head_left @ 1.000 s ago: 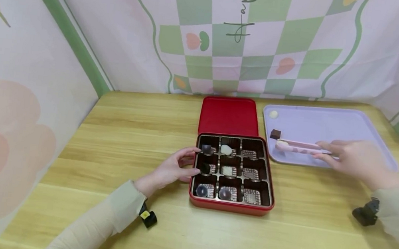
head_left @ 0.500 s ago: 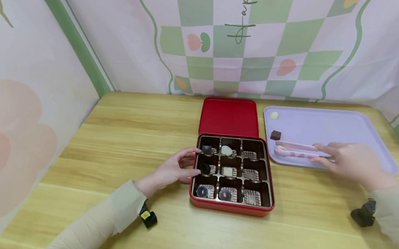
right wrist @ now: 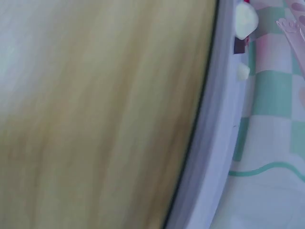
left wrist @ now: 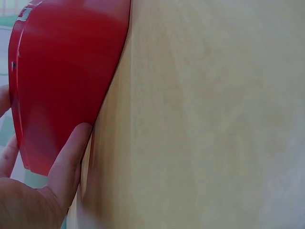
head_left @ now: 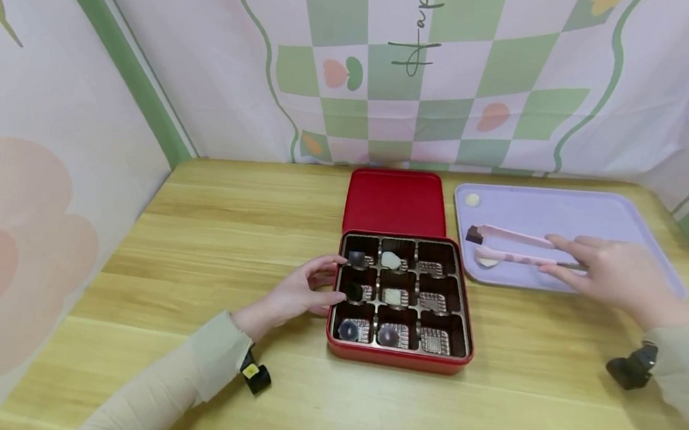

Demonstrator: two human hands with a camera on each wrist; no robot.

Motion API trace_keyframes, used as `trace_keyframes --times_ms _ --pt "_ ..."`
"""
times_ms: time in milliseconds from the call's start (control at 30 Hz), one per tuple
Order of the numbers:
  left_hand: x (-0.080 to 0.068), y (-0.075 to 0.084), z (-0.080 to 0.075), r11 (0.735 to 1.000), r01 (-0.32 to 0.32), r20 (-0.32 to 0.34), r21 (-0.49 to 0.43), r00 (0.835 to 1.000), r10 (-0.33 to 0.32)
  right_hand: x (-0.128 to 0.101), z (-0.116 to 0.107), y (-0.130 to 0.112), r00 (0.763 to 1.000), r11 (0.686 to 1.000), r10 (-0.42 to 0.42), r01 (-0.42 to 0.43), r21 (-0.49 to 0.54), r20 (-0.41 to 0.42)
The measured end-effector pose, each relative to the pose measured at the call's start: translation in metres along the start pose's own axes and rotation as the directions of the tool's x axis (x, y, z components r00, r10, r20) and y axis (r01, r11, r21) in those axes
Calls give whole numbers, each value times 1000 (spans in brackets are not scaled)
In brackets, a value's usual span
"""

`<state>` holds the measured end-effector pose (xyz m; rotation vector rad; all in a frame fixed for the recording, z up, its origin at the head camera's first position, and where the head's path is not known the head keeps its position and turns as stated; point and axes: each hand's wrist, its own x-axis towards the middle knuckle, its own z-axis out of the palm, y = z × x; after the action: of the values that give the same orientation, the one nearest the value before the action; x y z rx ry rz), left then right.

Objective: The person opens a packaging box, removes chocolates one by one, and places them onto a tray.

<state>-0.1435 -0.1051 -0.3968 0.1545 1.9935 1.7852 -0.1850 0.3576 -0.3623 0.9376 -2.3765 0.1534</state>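
the right hand (head_left: 609, 272) is holding a pair of pink tongs (head_left: 518, 247) over the lilac tray (head_left: 630, 222) on the right of the tabletop (head_left: 226, 217), fingers pinching the handle end while the two arms are standing spread apart at the tip. the far arm's tip is lying against the dark square chocolate (head_left: 475, 235) near the tray's left edge, and the near arm is passing just over a pale chocolate (head_left: 488, 261); a second pale round piece (head_left: 473, 199) is sitting further back in the tray's far left corner. to do this well, i judge the tips should be straddling the dark piece squarely, one arm on each flat side, before any squeeze, and the squeeze should be staying light so that the piece is not popping out sideways or getting marked. the left hand (head_left: 302, 293) is resting at the left wall of the red box (head_left: 396, 358), thumb and fingers loosely curved against its rim and steadying it; the left wrist view is showing fingers pressed to the red side. the box's brown insert is holding chocolates in its left and middle columns, while the right column's three cells are looking empty. the red lid (head_left: 396, 200) is lying flat just behind the box.
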Motion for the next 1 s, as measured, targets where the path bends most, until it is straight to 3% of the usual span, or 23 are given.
trace_keyframes --times_ms 567,833,1000 --pt "-1 0 0 1000 -5 12 -2 1000 5 45 -14 -32 986 992 -128 129 8 -103" --pt "-1 0 0 1000 -7 16 -10 1000 7 69 -17 -50 980 982 -190 190 -4 -60" --pt "0 -1 -1 1000 -11 12 -7 1000 11 82 -15 -62 982 982 -187 186 26 42"
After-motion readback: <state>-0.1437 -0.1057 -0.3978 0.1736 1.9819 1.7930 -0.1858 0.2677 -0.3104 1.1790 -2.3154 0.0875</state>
